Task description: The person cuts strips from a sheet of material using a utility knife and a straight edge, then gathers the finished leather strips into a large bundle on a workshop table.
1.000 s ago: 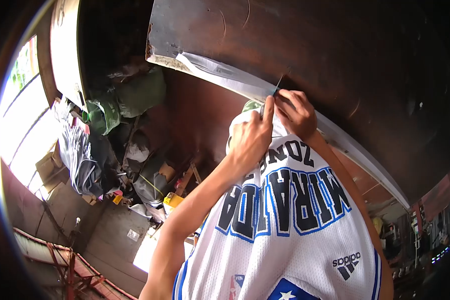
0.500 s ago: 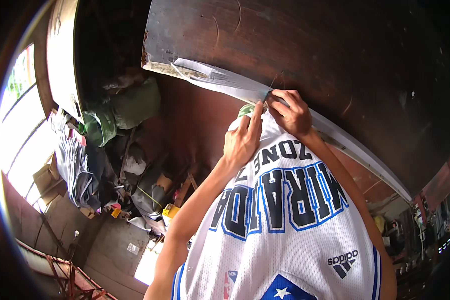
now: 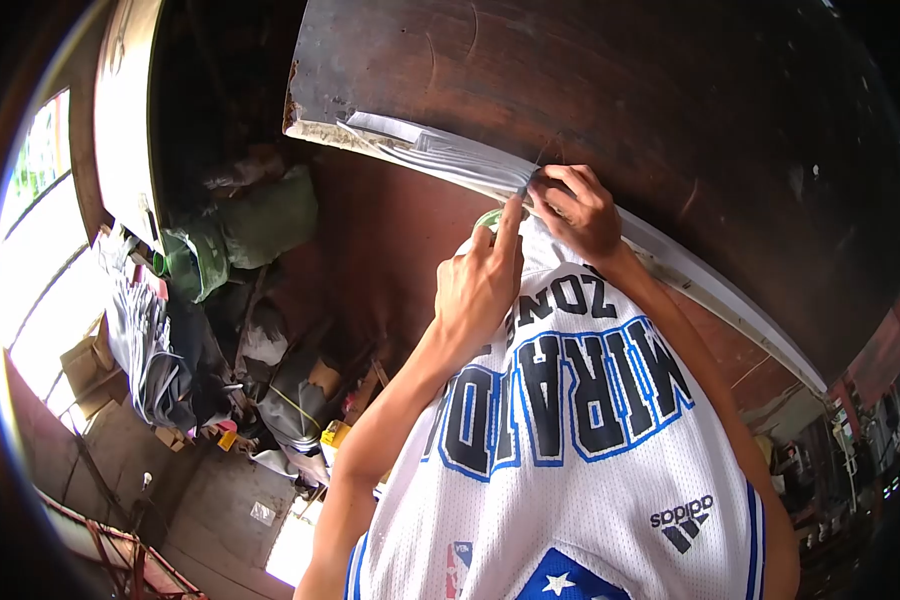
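A bunch of thin pale grey strips (image 3: 445,160), perhaps fabric, lies along the edge of a dark brown tabletop (image 3: 590,80). The strips gather to a narrow end between my hands. My right hand (image 3: 577,215) has its fingers curled and pinched on that end, over the table edge. From below, my left hand (image 3: 478,275) reaches up, its index finger pressed against the same end and its other fingers bent. Thin dark threads (image 3: 542,152) stick up just beyond the fingertips. What lies under the fingers is hidden.
The white jersey (image 3: 570,400) on my body is close under both hands. A pale strip (image 3: 730,300) runs along the table edge to the right. On the left are a green sack (image 3: 270,215), hanging grey cloth pieces (image 3: 145,345) and a cardboard box (image 3: 92,368).
The gathered strips now show more separate folds near my hands. My left hand has shifted slightly left, while my right hand has moved a little upward.
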`<state>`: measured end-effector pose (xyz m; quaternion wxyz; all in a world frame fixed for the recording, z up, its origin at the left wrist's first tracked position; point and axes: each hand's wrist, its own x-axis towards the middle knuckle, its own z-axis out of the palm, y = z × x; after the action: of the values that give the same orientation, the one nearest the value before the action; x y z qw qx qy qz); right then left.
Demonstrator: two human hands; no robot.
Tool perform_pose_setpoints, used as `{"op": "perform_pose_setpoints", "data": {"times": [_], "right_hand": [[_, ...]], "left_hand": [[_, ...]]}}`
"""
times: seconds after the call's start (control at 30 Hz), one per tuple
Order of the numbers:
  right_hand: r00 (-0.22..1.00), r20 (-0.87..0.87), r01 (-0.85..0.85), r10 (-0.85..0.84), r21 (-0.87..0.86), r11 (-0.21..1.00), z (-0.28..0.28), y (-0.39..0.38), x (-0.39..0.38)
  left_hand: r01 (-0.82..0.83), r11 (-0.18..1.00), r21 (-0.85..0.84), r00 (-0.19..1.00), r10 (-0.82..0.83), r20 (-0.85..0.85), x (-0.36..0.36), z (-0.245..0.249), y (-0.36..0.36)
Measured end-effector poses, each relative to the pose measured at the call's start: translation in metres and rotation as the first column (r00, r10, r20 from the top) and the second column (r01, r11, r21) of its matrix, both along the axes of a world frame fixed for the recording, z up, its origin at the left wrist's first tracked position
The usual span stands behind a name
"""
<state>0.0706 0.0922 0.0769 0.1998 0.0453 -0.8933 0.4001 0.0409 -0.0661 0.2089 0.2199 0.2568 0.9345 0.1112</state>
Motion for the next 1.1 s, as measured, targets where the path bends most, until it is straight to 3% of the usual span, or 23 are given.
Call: {"op": "perform_pose_setpoints", "data": {"times": [0.23,0.47,1.1], "right_hand": [[1.000,0.014,0.004,-0.004,0.025,1.000,0.002,-0.001,0.000],[0.999,0.033,0.018,-0.016,-0.041,0.999,0.003,-0.001,0.001],[0.999,0.019,0.032,-0.032,-0.016,0.999,0.003,0.000,-0.001]], "left_hand": [[-0.044,0.994,0.100,0.999,0.044,0.006,0.011,0.025,-0.021],[-0.032,0.999,-0.010,0.998,0.032,0.059,0.023,0.020,-0.040],[0.017,1.000,0.010,1.000,-0.017,0.024,0.018,0.009,-0.040]]}}
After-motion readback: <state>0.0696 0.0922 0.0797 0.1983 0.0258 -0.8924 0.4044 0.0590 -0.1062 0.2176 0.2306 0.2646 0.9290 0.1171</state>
